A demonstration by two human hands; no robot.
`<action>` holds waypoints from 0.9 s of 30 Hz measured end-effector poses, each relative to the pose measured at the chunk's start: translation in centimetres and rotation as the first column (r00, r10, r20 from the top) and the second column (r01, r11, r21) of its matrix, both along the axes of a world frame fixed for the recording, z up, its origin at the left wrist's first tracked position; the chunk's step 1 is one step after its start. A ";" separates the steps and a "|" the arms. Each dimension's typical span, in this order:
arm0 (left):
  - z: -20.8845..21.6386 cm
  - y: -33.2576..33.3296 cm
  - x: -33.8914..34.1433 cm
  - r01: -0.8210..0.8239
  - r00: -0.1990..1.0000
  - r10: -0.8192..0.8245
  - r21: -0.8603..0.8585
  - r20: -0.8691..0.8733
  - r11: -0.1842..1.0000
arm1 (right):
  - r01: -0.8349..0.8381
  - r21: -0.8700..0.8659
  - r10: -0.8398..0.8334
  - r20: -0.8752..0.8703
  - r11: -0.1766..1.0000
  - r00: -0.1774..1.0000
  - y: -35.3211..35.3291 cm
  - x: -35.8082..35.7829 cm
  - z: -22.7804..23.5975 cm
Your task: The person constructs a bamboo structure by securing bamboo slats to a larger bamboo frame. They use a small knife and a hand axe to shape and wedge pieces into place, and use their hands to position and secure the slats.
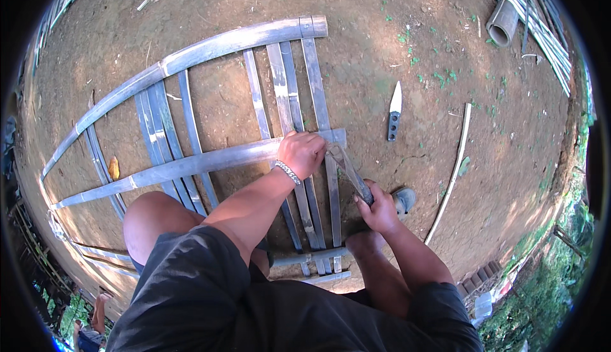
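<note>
Dark shirt (299,317); right hand (380,209) grips tool (361,186); left hand (301,153) at pole (210,160); hollow tube (503,21).

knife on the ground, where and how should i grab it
Probably best to take the knife by its dark handle, coming from the near side with the right hand once that sets down its tool. It lies flat, handle toward you and pointed blade facing away.

Slats (316,82) are stretched from the far pole (223,43) back under the middle pole (210,159). To their right, a knife (394,113) is placed on the ground (356,66); a stick (454,175) is set farther right, and a tube (503,21) beyond both.
</note>
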State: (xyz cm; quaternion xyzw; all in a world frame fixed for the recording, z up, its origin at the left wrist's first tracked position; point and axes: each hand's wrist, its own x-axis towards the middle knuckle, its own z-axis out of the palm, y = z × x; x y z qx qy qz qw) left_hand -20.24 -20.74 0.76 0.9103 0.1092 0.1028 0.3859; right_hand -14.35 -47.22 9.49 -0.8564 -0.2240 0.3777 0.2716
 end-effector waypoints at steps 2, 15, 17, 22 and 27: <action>-0.1 0.0 0.0 -0.001 1.000 0.001 0.012 0.000 1.000 | 0.008 0.070 -0.009 0.021 0.997 1.000 -0.1 0.0 -0.3; -0.2 -0.2 0.1 -0.008 1.000 0.007 0.009 0.022 1.000 | -0.022 0.028 0.020 0.076 0.999 0.997 -0.5 0.8 -0.6; -0.3 -0.2 -0.1 -0.008 1.000 0.008 -0.003 0.015 1.000 | -0.046 -0.059 0.050 0.065 0.997 0.997 0.0 0.9 -0.8; -0.8 -0.1 -0.4 -0.012 1.000 0.012 0.012 -0.004 1.000 | 0.061 -0.081 -0.065 -0.041 0.995 0.997 0.0 0.4 0.0; 0.7 0.6 -0.3 -0.034 0.999 0.032 -0.138 -0.016 0.990 | 0.118 -0.134 -0.132 -0.096 0.984 0.987 -0.3 0.4 -1.0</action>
